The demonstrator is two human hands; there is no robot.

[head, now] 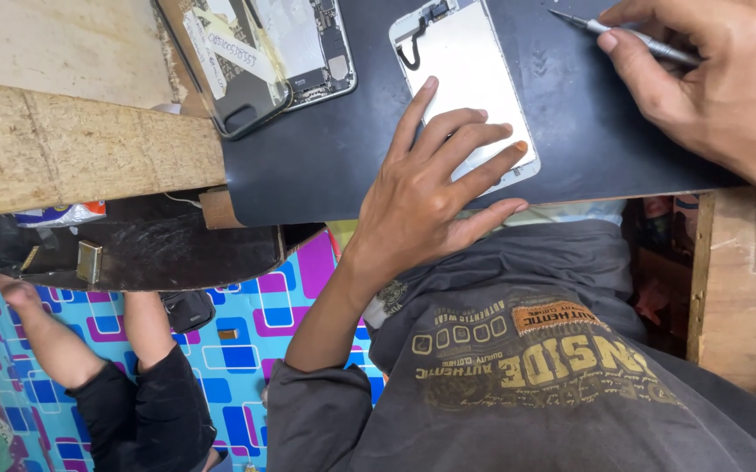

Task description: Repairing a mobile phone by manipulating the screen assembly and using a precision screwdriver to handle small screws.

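Left hand flat on screen panel, right hand gripping screwdriver

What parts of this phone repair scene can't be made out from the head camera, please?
- Lower part of the white screen panel: covered by the left hand.
- Rear of the metal tool: hidden inside the right hand.
- Opened phone body: cut off by the top edge.
- Its internal parts: too small to tell.

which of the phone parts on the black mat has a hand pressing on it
The white screen panel, lying back-up under the left hand. The opened phone body lies untouched further left.
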